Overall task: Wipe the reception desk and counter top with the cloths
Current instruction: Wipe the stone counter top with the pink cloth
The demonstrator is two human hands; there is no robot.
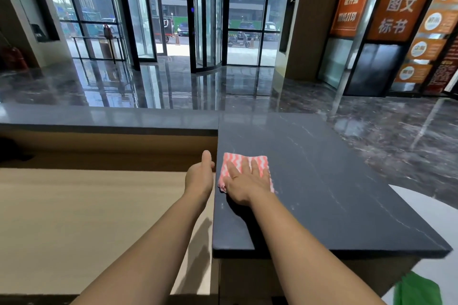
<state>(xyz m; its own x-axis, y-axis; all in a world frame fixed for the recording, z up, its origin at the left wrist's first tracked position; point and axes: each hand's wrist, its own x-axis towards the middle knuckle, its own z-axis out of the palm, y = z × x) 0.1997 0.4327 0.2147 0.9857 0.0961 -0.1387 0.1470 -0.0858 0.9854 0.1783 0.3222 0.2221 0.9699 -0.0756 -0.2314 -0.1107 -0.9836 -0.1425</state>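
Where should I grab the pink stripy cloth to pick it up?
Pinch the pink-and-white cloth at its bunched near-left corner, coming in from the left beside the thumb. The cloth lies flat on the dark counter top under the right hand, so its middle gives no grip. That corner looks slightly lifted and free.

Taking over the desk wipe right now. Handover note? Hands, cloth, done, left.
Left hand: open, holds nothing, thumb up, beside the left edge of the dark counter top, above the lower wooden desk.
Right hand: flat, fingers spread, pressing the pink-and-white cloth onto the counter top near that left edge.
Only this one cloth is in use; a green thing at lower right may be another, but I cannot tell.
Done: unclear, as the stone shows no wipe marks.
Left: probably the rest of the counter top, the back ledge and the wooden desk.
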